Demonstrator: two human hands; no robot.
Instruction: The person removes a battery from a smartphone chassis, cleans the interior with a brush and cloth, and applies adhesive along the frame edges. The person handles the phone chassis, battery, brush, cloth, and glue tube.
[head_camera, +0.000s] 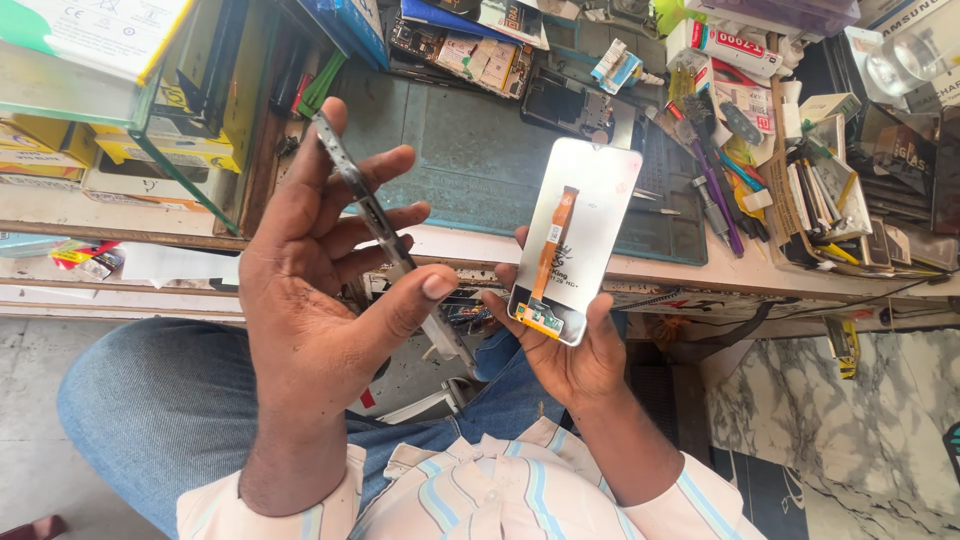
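Holding a thin grey phone frame (375, 215), the left hand (310, 300) has its fingers (400, 305) curled around the frame's long edge, with the thumb pressing near the low end. The frame sticks up at a slant over the near edge of the surface (690, 275). To the right, the right hand (570, 355) grips a white phone screen part (578, 235) by its bottom end, back side up, with an orange flat cable (553, 250) running down it. Far behind lies a blue-green work mat (470, 150), and at the far right sits a pile of small tools (715, 190). The screen part is held only at one end, so I think it could tip and fall. A hard squeeze could also bend the thin cable.
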